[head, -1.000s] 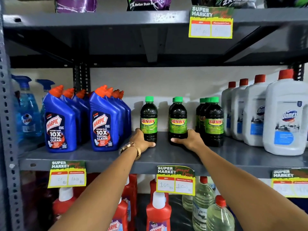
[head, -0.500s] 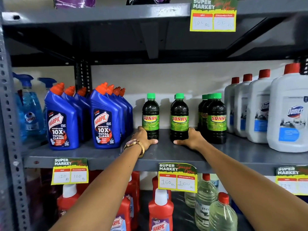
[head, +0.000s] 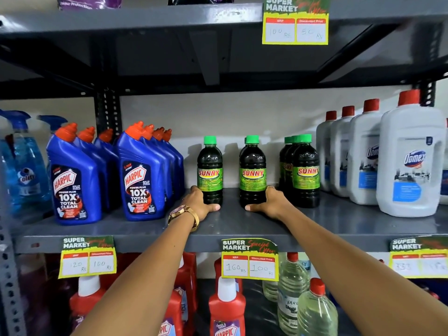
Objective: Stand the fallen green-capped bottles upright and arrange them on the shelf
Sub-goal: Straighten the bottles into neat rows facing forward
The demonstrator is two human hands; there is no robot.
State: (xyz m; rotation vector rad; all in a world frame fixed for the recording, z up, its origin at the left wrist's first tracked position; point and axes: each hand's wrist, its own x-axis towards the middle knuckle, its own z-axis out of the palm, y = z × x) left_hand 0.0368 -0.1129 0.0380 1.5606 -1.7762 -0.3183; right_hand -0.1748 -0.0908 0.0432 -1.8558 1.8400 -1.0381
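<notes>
My left hand is cupped round the base of the leftmost green-capped bottle, thumb lying flat on the shelf in front of it and fingers wrapped behind. My right hand grips the foot of the next bottle the same way, with another green cap just showing behind that one. Both bottles stand upright on the shelf, labels facing me. To the right, a cluster of three more green-capped bottles stands upright too, close to my right hand. I see none lying on its side, so I judge the standing-up part done. What looks left is spacing: the gaps between the groups are uneven, and the row sits between the blue bottles and the white jugs.
</notes>
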